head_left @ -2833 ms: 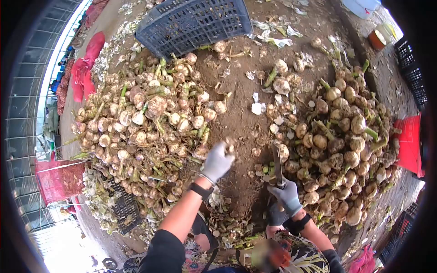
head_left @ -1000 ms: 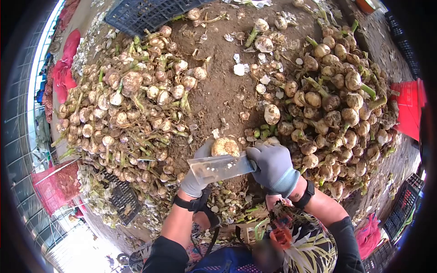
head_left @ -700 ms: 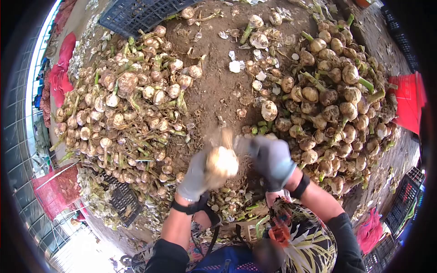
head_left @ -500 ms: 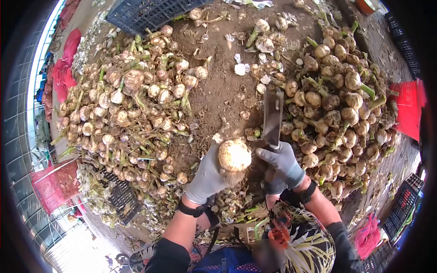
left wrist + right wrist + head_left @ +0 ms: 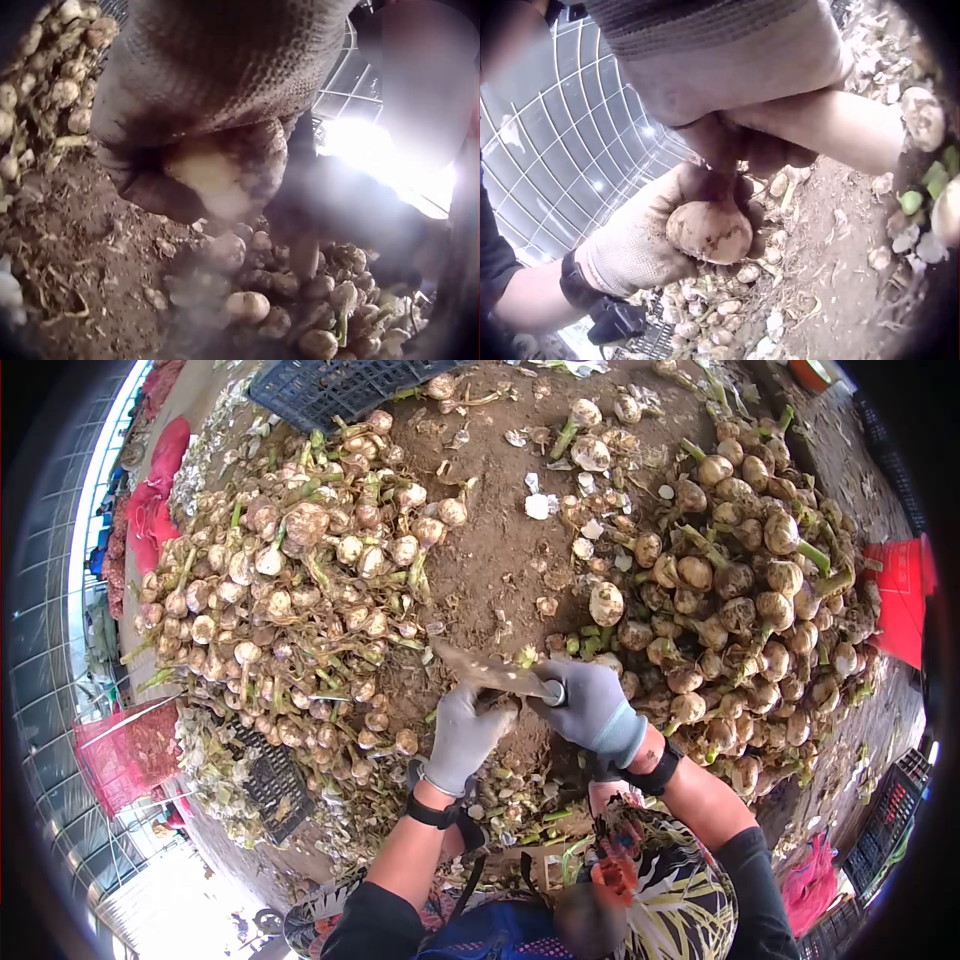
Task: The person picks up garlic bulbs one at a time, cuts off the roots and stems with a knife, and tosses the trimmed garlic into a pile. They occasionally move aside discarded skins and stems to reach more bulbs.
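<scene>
My gloved left hand [image 5: 465, 735] grips a garlic bulb [image 5: 711, 231]. The right wrist view shows the bulb's rounded, dirt-marked side between the fingers and its stem pointing up toward my right hand. A pale patch of the same bulb [image 5: 225, 176] shows under the glove in the left wrist view. My gloved right hand [image 5: 598, 710] holds a broad-bladed knife [image 5: 490, 672] by its handle. The blade lies crosswise just beyond my left fingers, overlapping them in the head view. A green stem piece [image 5: 527, 656] shows at the blade's far edge. In the head view the bulb is mostly hidden.
A large heap of stemmed garlic [image 5: 290, 580] lies left, and a heap of garlic bulbs [image 5: 760, 600] lies right. Bare soil [image 5: 490, 560] with skins runs between. A blue-black crate [image 5: 340, 390] stands at the back, a red bucket [image 5: 897, 600] at the right.
The left hand has come in from the heap with a garlic bulb and turned it over. The knife, upright at the right half a second ago, has swung left across the left hand.
</scene>
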Tool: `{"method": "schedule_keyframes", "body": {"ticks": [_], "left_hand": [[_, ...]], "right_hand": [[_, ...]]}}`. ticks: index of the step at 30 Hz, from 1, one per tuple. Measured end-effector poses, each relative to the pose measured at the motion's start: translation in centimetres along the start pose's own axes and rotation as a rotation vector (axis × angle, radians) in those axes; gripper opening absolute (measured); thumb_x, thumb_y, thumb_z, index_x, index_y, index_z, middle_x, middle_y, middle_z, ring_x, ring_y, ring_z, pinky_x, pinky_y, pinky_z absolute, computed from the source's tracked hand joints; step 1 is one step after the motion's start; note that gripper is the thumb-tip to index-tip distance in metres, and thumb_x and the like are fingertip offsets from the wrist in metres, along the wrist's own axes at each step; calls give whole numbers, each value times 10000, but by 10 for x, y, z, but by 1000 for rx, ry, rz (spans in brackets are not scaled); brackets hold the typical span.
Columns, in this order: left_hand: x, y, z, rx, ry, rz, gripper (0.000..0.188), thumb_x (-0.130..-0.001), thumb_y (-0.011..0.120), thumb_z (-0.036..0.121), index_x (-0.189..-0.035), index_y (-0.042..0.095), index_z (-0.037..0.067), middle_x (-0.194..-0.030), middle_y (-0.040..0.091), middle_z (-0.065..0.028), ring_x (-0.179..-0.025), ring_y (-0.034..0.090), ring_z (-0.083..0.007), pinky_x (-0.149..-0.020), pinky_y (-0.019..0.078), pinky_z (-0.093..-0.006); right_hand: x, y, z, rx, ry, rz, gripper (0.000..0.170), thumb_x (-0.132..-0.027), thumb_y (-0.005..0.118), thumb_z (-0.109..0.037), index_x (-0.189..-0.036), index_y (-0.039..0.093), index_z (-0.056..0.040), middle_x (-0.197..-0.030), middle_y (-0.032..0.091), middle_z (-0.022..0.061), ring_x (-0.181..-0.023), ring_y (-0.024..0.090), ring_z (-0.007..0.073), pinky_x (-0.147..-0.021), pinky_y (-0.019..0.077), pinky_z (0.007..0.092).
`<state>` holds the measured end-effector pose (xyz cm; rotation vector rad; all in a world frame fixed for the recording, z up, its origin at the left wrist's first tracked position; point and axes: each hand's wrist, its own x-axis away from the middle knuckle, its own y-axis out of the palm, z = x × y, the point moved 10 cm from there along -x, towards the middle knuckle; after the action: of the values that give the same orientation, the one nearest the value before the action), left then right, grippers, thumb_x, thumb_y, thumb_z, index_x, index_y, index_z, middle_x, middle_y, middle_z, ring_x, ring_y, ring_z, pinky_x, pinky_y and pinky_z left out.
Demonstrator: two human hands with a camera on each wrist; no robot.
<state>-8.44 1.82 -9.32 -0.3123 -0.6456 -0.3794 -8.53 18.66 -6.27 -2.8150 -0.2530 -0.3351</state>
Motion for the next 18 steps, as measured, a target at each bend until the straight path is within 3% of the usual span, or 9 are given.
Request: {"method": "schedule_keyframes", "body": {"ticks": [2, 3, 4, 7, 9, 10, 12, 14, 18], "left_hand": [[7, 14, 61, -264, 271, -37, 345, -845, 723, 75, -1170, 615, 27, -950, 711, -73, -825, 686, -161, -770, 546, -299], [20, 42, 111, -344, 588, -148, 314, -855, 723, 116, -1143, 641, 22, -1005, 690, -87, -890, 670, -209, -806, 539, -337], [43, 74, 153, -426, 891, -252, 294, -864, 722, 157, -1117, 667, 18, -1060, 668, -101, -955, 654, -258, -843, 532, -375], [38, 123, 188, -415, 872, -448, 517, -801, 741, 207, -1261, 565, 50, -1266, 564, -172, -1167, 551, -347, -979, 476, -449], [-13, 98, 215, -489, 930, -253, 567, -767, 699, 141, -1302, 528, 69, -1312, 537, -221, -1200, 546, -400, -1038, 458, -452], [-41, 72, 224, -659, 1047, -29, 551, -754, 697, 118, -1280, 542, 61, -1300, 536, -222, -1166, 563, -402, -992, 489, -465], [-128, 16, 200, -963, 790, 237, 505, -800, 680, 157, -1277, 544, 61, -1279, 549, -221, -971, 643, -363, -893, 528, -425], [-189, -28, 169, -1155, 551, 182, 524, -785, 672, 142, -1292, 549, 88, -1300, 542, -244, -928, 659, -374, -852, 546, -428], [-207, -59, 119, -1382, 588, 256, 404, -823, 729, 169, -1206, 602, 168, -1104, 618, -126, -830, 637, -212, -689, 522, -380]], "right_hand": [[9, 15, 77, 259, 310, -68, 288, -876, 653, -242, -1122, 665, -95, -940, 709, 169, -891, 692, 363, -743, 552, 423], [12, 21, 79, 259, 297, -71, 288, -876, 653, -242, -1122, 665, -95, -940, 709, 169, -891, 692, 363, -743, 552, 423], [18, 24, 80, -106, 309, 60, 316, -872, 673, -223, -1150, 650, -75, -939, 705, 135, -875, 684, 313, -735, 546, 390], [48, 27, 103, -1191, 341, 475, 421, -862, 734, -168, -1234, 607, -16, -936, 691, 32, -829, 659, 161, -711, 527, 288], [38, 14, 123, -1077, 393, 409, 400, -836, 778, -123, -1186, 628, 0, -883, 673, -24, -767, 621, 84, -678, 502, 236], [27, 5, 132, -595, 440, 203, 341, -813, 802, -97, -1111, 665, -3, -831, 659, -45, -721, 591, 57, -653, 484, 219], [27, -12, 132, -586, 515, 252, 181, -835, 771, -78, -983, 692, -10, -768, 637, -54, -683, 564, 51, -627, 464, 220], [30, -16, 139, -704, 582, 286, 168, -840, 762, -57, -976, 680, -6, -778, 637, -48, -671, 545, 38, -604, 443, 211], [28, -29, 137, -683, 557, 346, 145, -849, 744, -24, -975, 674, -9, -766, 623, -55, -652, 535, 40, -582, 427, 212]]}}
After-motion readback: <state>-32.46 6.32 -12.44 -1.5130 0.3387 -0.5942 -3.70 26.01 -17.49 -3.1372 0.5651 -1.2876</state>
